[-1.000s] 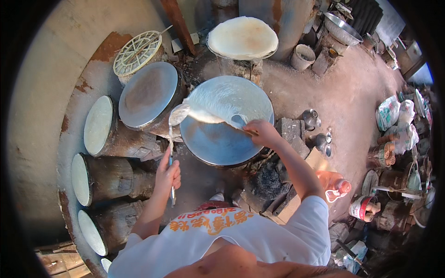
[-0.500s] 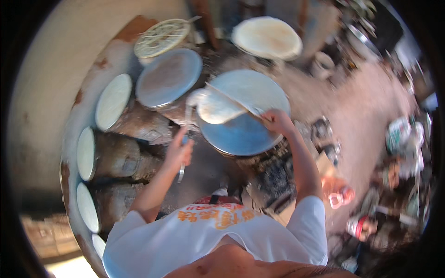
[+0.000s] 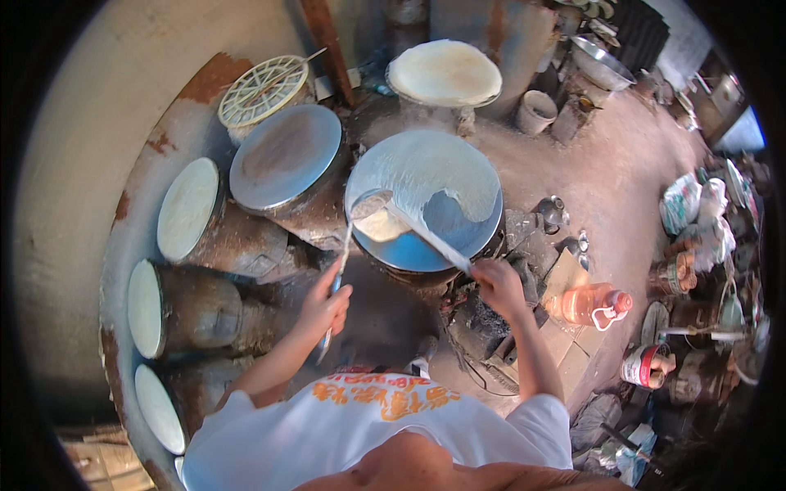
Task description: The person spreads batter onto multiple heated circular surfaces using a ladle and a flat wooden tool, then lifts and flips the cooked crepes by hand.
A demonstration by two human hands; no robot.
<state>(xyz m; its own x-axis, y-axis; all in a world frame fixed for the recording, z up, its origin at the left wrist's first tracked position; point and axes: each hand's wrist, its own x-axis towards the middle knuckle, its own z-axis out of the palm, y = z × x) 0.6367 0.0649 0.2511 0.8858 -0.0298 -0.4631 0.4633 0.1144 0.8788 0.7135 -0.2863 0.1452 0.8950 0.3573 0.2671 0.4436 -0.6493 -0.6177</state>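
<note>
Ahead of me is a round metal griddle [image 3: 409, 255], its far part coated with a thin pale batter layer [image 3: 430, 159]. The layer has a ragged edge at the right, and bare blue-grey metal shows along the near side. My left hand [image 3: 323, 306] is closed around the handle of a ladle [image 3: 348, 243], whose bowl is over the griddle's left part. A thicker pool of batter [image 3: 383, 226] lies beside the bowl. In my right hand [image 3: 498, 286] is a long flat spreader [image 3: 435, 245], slanting across the griddle with its far end near the ladle and the pool.
Several round-topped stoves curve along the left, including one griddle [image 3: 286, 155] with a brownish centre. Behind stand a slatted round rack [image 3: 264, 88] and a stand with a pale round sheet [image 3: 444, 72]. At right are a pinkish bottle [image 3: 585, 304], a bucket [image 3: 536, 112] and bagged items [image 3: 696, 211].
The spreader has swung from the far left of the griddle toward its near side. Batter now coats the far part more widely. The ladle's bowl has moved right, over the griddle.
</note>
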